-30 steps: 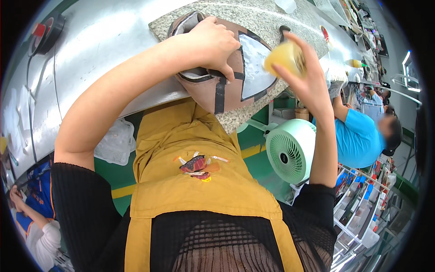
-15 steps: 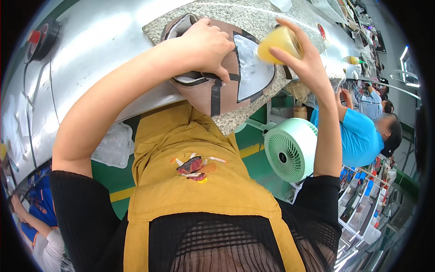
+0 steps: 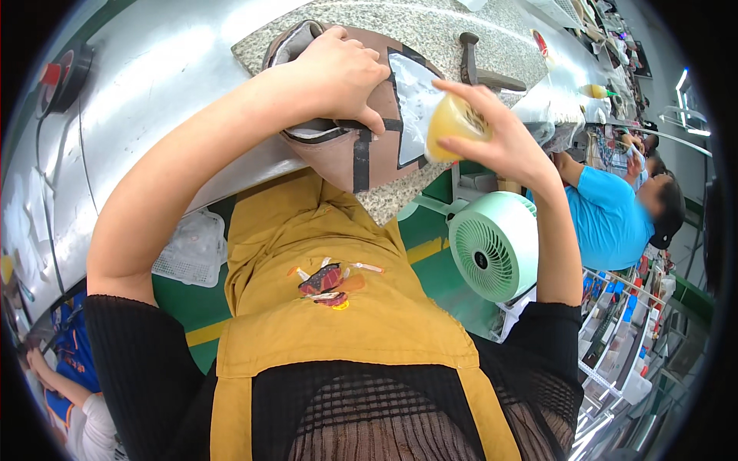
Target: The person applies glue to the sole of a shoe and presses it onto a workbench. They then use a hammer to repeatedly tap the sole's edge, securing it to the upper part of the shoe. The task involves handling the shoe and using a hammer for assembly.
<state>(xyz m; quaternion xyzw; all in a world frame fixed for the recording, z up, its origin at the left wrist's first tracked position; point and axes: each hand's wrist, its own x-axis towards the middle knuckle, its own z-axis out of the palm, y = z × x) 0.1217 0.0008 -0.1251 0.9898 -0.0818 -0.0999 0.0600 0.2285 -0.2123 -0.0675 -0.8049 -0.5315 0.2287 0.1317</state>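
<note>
Left hand (image 3: 338, 78) spreads wide over the brown piece (image 3: 342, 161), which lies across the slab's (image 3: 507, 42) left edge, the near corner poking out below! Over comes the right hand (image 3: 503, 140), wrapped round a tilted yellow container (image 3: 452, 129) at the white patch (image 3: 413, 100), hammer (image 3: 503, 81) resting near the slab's right corner

slab (image 3: 507, 38) on surface (image 3: 169, 81); bag-like piece (image 3: 384, 157) on slab, left hand (image 3: 342, 81) on it. item (image 3: 452, 131) in right hand (image 3: 503, 142), over piece's right end. hammer (image 3: 500, 80) on slab, beyond right hand. corded device (image 3: 66, 81) on surface, far left. below surface: basket (image 3: 192, 250) left of apron (image 3: 346, 338), fan (image 3: 500, 246) right of it. co-worker (image 3: 611, 215) right of fan.
</note>
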